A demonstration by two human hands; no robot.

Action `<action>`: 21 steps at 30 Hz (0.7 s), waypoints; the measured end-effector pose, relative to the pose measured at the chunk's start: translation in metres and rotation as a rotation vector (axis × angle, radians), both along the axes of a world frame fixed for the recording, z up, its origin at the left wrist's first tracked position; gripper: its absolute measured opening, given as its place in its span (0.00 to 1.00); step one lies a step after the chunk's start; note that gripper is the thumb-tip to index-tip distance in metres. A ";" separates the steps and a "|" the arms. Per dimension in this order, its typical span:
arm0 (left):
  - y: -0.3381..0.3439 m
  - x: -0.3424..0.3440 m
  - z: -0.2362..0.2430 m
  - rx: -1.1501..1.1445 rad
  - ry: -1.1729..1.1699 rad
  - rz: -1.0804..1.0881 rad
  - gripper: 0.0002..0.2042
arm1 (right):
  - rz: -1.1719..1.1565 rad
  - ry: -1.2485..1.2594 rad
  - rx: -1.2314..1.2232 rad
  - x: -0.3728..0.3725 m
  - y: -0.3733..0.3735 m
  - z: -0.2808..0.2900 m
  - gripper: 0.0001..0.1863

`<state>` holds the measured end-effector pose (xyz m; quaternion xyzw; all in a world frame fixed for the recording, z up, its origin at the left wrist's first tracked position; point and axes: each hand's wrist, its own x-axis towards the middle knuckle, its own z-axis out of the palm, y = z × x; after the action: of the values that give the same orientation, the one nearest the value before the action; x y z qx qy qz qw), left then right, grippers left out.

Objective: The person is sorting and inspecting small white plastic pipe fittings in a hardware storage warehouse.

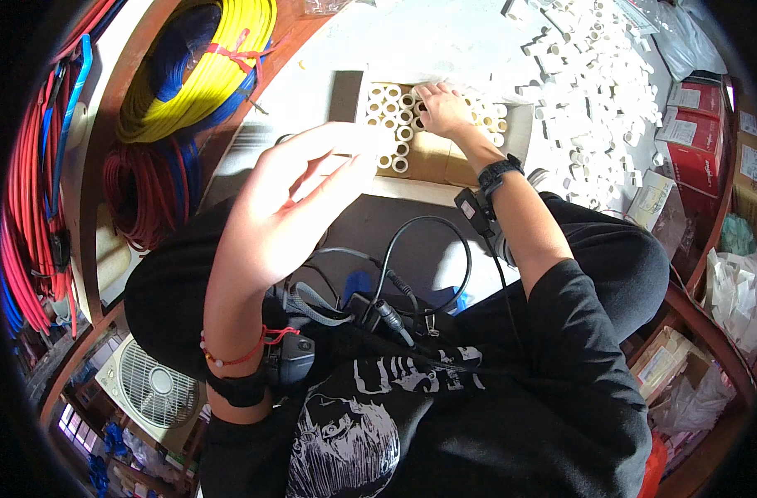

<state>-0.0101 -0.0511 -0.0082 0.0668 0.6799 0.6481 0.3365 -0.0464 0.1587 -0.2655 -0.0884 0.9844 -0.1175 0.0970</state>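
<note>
White tubes (pixel 405 133) stand in a box (pixel 445 162) at one o'clock; loose tubes (pixel 594 91) lie at two. Right hand (pixel 445 110) covers some boxed tubes; left hand (pixel 287 199) is at eight o'clock of them. Both finger states: cannot tell.

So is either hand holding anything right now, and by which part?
I can't tell: the right hand is at the white tubes in the box, any grip hidden beneath it, and glare washes out the left hand.
</note>
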 end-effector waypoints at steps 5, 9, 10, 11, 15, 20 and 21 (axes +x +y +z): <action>-0.003 0.000 -0.001 -0.026 0.042 -0.027 0.12 | 0.068 0.023 0.070 -0.006 -0.001 -0.012 0.23; -0.004 0.000 -0.001 -0.034 0.032 -0.022 0.12 | 0.070 -0.055 0.084 -0.008 -0.005 -0.005 0.25; -0.005 0.000 -0.001 -0.035 0.044 -0.036 0.12 | 0.074 -0.080 0.090 -0.008 -0.006 -0.003 0.25; -0.006 0.000 0.000 -0.036 0.044 -0.035 0.12 | 0.078 -0.105 0.095 -0.008 -0.007 -0.002 0.26; -0.007 0.000 -0.002 -0.051 0.070 -0.048 0.12 | 0.050 -0.121 0.132 -0.006 -0.007 -0.005 0.27; -0.006 0.002 -0.008 0.041 -0.005 0.076 0.09 | 0.030 -0.189 0.094 -0.002 -0.011 0.004 0.28; -0.006 0.002 -0.009 0.060 -0.015 0.075 0.09 | 0.013 -0.174 0.081 0.000 -0.009 0.003 0.28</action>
<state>-0.0078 -0.0566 -0.0170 0.0466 0.6597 0.6808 0.3149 -0.0468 0.1499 -0.2622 -0.0803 0.9756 -0.0841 0.1865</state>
